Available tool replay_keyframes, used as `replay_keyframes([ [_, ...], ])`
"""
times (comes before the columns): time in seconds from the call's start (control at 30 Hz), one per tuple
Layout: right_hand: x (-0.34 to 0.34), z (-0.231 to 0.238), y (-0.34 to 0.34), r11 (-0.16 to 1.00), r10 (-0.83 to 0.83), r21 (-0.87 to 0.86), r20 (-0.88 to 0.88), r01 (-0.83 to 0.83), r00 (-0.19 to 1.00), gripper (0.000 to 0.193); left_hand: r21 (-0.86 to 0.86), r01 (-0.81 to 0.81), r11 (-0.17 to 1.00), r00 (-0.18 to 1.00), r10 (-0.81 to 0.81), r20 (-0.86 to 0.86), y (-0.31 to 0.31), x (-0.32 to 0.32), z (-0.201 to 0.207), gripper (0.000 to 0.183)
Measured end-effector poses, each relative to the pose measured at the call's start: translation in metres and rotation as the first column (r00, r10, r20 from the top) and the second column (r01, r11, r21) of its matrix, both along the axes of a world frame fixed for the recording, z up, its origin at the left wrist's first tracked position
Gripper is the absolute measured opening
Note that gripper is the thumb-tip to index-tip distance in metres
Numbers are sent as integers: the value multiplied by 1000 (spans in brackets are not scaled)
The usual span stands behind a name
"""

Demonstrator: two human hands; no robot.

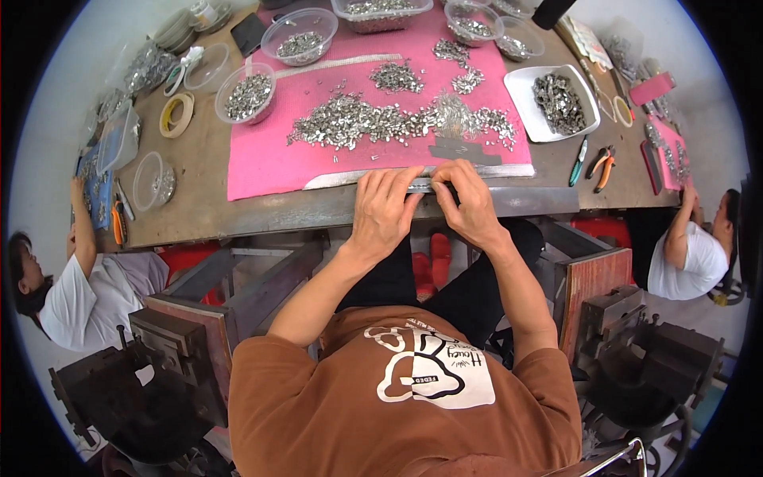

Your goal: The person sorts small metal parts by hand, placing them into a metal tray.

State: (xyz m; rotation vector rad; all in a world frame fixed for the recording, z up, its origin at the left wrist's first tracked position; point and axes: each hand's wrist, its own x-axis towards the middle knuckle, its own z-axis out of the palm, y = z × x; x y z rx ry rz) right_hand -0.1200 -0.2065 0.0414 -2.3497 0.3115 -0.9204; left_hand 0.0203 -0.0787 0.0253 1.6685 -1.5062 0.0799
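At the table's front edge, my left hand and my right hand are close together, fingers bent and pinching. Between them is a short, narrow silvery metal strip, its ends covered by my fingertips. Just beyond my hands, a pink mat carries a wide heap of small shiny metal pieces. A flat grey strip lies on the mat near the heap's right part. A long silvery band runs along the mat's near edge, partly behind my hands.
Clear plastic tubs of metal pieces stand at the back. A white tray is at the right, near orange-handled pliers and a green-handled tool. Tape lies left. One person works at each side; dark vises flank me.
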Motion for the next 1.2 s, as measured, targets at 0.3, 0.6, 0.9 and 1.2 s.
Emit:
replay_keyframes([
  [0.3,1,3,5,975,-40,-220,-42,30,998,17,-33,-2,999,1000,2,8,1,0,-2,51],
  [0.6,-3,12,10,958,-82,-282,-97,51,992,17,-119,-136,984,990,131,-46,21,37,6,16],
  [0.9,51,14,-5,989,28,-142,-130,-47,991,11,8,-411,912,900,404,161,29,92,-2,10],
  [1.2,98,2,-3,957,74,-252,-269,-145,960,8,61,-253,966,959,242,150,27,99,-1,9],
])
